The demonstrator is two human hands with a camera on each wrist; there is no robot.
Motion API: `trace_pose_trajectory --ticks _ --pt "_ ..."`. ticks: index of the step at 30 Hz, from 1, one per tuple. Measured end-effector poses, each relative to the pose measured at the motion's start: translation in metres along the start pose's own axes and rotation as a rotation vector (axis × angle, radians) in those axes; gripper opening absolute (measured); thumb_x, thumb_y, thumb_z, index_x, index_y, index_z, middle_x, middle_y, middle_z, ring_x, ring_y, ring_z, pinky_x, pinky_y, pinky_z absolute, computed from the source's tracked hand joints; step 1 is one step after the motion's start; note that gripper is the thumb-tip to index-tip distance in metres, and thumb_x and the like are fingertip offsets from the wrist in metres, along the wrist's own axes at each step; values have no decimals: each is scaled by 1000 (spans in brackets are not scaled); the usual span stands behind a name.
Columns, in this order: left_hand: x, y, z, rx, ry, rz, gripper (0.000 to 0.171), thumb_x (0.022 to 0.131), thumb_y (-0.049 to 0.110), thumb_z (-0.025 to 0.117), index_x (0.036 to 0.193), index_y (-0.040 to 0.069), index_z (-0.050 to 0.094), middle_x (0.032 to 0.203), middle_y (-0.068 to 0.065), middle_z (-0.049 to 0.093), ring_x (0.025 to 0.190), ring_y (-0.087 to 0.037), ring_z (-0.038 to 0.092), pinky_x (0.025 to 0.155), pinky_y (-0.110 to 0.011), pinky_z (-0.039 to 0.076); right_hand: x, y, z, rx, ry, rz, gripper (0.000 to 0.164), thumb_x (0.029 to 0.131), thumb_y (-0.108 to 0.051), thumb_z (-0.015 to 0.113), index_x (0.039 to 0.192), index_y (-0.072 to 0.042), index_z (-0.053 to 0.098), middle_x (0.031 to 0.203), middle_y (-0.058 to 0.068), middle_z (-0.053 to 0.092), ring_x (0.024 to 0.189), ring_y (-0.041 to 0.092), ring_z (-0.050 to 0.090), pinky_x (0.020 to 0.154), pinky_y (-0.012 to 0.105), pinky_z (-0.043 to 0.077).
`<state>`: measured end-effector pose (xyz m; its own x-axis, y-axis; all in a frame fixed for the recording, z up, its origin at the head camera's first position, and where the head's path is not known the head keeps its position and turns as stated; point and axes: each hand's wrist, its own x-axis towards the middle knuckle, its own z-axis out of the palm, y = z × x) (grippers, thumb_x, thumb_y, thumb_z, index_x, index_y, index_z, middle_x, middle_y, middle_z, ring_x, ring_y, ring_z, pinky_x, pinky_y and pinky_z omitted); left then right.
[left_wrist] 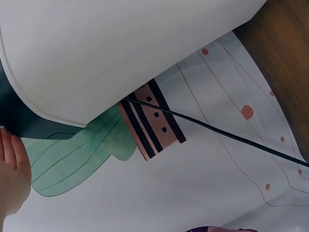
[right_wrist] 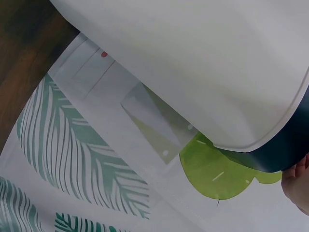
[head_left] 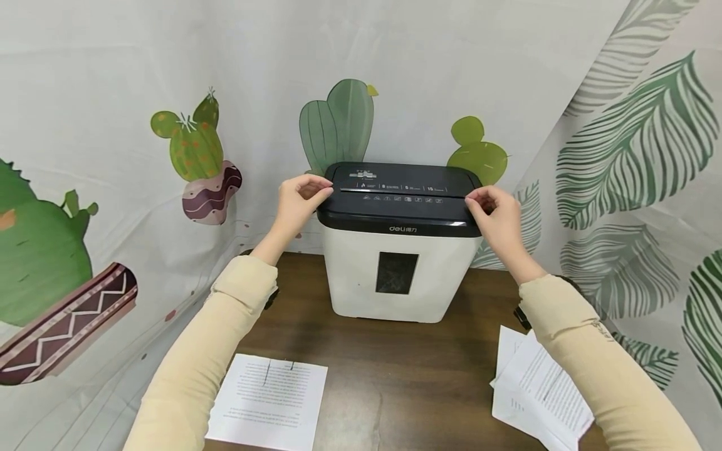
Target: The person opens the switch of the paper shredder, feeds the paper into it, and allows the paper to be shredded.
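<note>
A paper shredder with a white bin [head_left: 350,269] and a black head [head_left: 395,216] stands upright in front of me. A narrow feed slot runs across its top, and a dark window [head_left: 397,273] sits in the front. My left hand [head_left: 298,199] holds the left end of the head, thumb and fingertips at its edge. At the opposite end, my right hand [head_left: 499,213] has its thumb and fingers in the same kind of hold. In the left wrist view, fingers [left_wrist: 12,152] meet the head's side. The head sits level on the bin.
One printed sheet [head_left: 267,401] lies at the front left of the brown wooden table [head_left: 395,388]. Several overlapping printed sheets [head_left: 541,388] lie at the right, partly under my right arm. A black cord [left_wrist: 217,130] runs behind the shredder. Patterned curtains [head_left: 417,75] hang close around.
</note>
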<state>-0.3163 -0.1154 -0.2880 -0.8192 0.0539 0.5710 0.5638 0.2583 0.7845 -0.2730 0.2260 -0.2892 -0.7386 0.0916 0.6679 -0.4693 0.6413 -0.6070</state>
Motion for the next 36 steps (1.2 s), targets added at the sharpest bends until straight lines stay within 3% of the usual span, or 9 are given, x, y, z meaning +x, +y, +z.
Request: trace_pose_trajectory --ticks 5,9,12,18,22,25,29,32,36 --pt "-15 -1 -9 18 38 23 15 84 4 69 96 -6 69 86 -15 70 68 4 58 66 -12 47 -9 1 -2 23 20 -19 12 88 -5 64 89 6 66 76 -17 50 67 -9 46 65 11 37" --pt "-30 -3 -16 24 42 31 17 84 10 71 97 -1 70 85 -6 68 70 4 60 50 -16 48 -17 0 -3 82 63 -21 11 87 -3 64 89 8 66 76 -22 52 69 -7 47 66 13 37" --pt "-41 -8 -21 7 34 26 17 84 8 71 98 -2 69 88 -10 67 71 3 60 45 -18 47 -23 -2 -4 142 118 -22 10 86 2 63 89 11 65 75 -24 53 69 -6 48 67 13 38" --pt "-68 -8 -30 34 21 -2 21 83 -1 68 102 -9 66 95 -16 64 82 3 57 76 -15 49 -37 -4 -3 223 208 -26 10 85 8 60 89 17 62 74 -22 53 70 -3 48 69 13 40" --pt "-88 -6 -38 81 27 -25 23 82 -3 68 105 -10 65 96 -20 64 85 0 57 79 -19 50 -47 -4 -2 260 204 -17 9 85 8 62 89 16 62 75 -20 56 71 -3 49 69 13 41" --pt "-100 -18 -43 104 47 -55 26 82 -2 69 107 -8 64 97 -24 65 85 0 58 78 -21 51 -55 -6 0 282 149 2 3 83 11 62 85 13 63 75 -13 61 70 -3 51 69 11 42" --pt "-115 -45 -52 167 45 -110 31 84 7 70 113 -1 64 99 -22 65 86 1 56 76 -15 48 -69 -19 2 287 66 34 3 81 14 61 83 14 63 75 -2 64 70 -4 52 68 9 42" --pt "-129 -60 -59 247 21 -160 36 86 16 70 119 4 61 100 -19 65 88 -6 56 73 -11 44 -80 -27 5 270 28 70 4 82 13 60 84 16 62 74 -10 62 68 -6 51 64 8 41" --pt "-156 -77 -67 346 15 -225 41 85 18 70 121 4 58 98 -16 66 90 -22 60 75 -21 49 -96 -25 14 264 -4 112 4 82 13 61 84 16 62 73 -22 57 67 -8 51 60 7 39"
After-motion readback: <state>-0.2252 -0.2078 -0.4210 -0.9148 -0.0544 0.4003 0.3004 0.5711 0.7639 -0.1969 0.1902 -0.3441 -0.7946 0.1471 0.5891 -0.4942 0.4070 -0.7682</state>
